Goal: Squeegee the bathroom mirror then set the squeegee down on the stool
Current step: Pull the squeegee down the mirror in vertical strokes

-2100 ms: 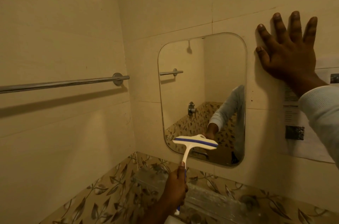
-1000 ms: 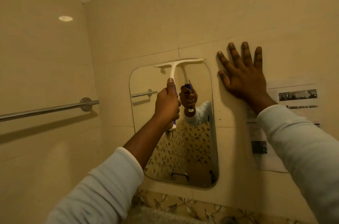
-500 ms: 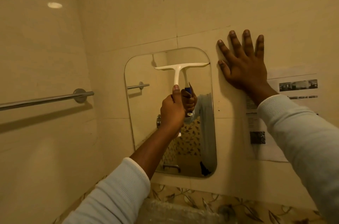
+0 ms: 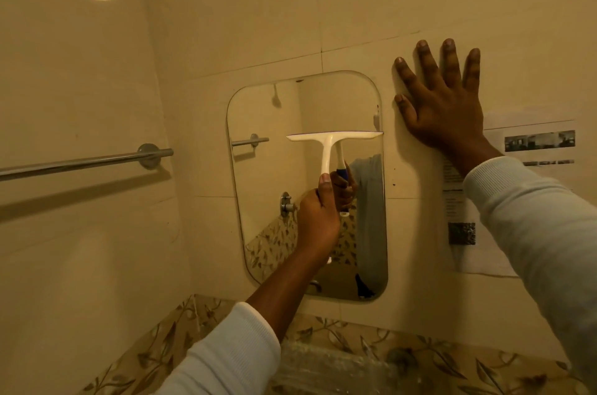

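Head view – our left hand [image 4: 318,217] grips the white squeegee [image 4: 332,144] handle, blade against the mirror [image 4: 265,187] just above it; our right hand [image 4: 444,103] spreads flat on wall tile beside the mirror

Arms outstretched; left hand [image 4: 318,217] curled round the squeegee [image 4: 327,154], thumb up; right hand [image 4: 442,110] flat, fingers spread.

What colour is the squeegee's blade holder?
White, cream-tinted by the warm light. The squeegee shows best in the head view.
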{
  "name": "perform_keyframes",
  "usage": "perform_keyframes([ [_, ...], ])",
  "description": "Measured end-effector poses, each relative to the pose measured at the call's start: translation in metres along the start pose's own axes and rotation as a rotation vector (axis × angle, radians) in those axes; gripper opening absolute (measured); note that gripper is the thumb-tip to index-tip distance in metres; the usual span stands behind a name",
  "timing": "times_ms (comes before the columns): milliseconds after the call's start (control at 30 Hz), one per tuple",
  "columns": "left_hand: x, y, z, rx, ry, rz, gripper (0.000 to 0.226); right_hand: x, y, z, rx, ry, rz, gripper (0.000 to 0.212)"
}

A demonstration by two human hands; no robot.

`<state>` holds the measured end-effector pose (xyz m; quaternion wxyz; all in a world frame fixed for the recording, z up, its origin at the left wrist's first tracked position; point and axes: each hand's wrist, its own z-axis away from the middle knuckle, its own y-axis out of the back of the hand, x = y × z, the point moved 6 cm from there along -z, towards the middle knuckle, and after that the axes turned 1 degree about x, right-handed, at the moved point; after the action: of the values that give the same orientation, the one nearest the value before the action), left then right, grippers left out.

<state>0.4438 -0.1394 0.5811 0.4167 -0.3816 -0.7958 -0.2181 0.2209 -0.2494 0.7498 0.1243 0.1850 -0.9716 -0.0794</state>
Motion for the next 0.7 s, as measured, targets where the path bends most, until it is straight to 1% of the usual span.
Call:
perform_keyframes([
  [100,-0.012,0.000,0.011,0.010,-0.014,-0.049,0.053,0.000,0.000,0.000,-0.004,-0.004,-0.008,0.071],
  [700,-0.087,-0.003,0.066,-0.038,0.106,-0.009,0.055,-0.001,0.002,0.001,-0.016,-0.007,-0.022,0.071],
])
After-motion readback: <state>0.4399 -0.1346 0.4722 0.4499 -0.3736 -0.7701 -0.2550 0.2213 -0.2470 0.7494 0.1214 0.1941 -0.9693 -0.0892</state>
